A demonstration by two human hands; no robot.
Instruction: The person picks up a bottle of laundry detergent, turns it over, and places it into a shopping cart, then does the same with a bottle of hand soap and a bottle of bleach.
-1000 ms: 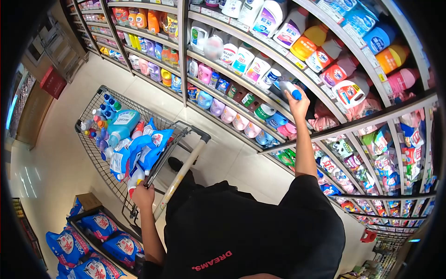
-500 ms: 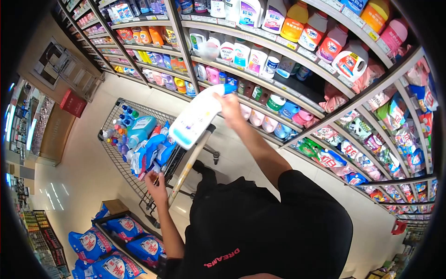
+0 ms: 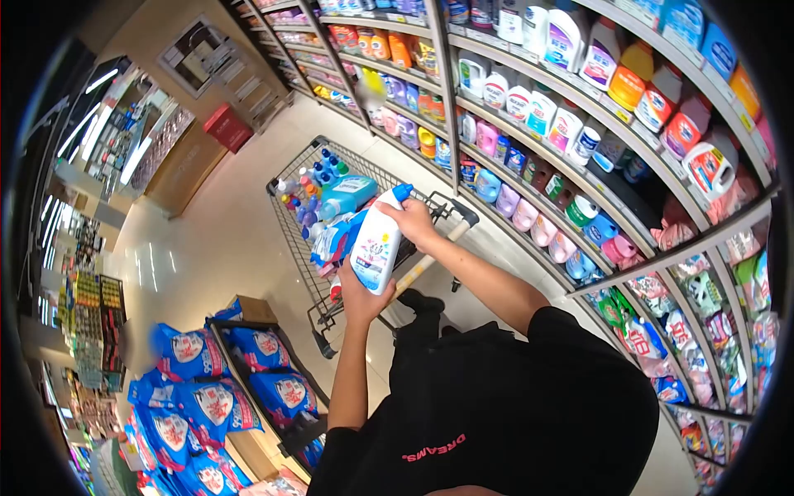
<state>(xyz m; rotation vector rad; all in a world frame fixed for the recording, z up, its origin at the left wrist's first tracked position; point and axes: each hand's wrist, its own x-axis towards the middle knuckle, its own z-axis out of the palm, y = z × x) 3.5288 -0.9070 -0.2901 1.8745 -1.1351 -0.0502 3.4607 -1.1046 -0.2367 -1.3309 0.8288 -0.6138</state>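
Observation:
A white bottle (image 3: 379, 248) with a blue cap and printed label is held tilted over the near end of the shopping cart. Near its cap, my right hand (image 3: 411, 225) is wrapped round the upper part. Against the bottle's lower side, my left hand (image 3: 364, 296) is closed on it from below. Blue packs (image 3: 335, 240) lie in the cart beside the bottle. Behind them are a large turquoise bottle (image 3: 347, 197) and several small bottles with coloured caps (image 3: 318, 183).
The wire cart (image 3: 289, 248) stands ahead of me. Shelves of detergent bottles (image 3: 542, 116) run along the right. Blue bags (image 3: 207, 401) are stacked at lower left. A red box (image 3: 227, 129) stands on the floor farther off, near a counter (image 3: 194, 169).
My left hand has come up from beside the cart onto the bottle, which is more upright. The view has turned, so cart and shelves appear farther right.

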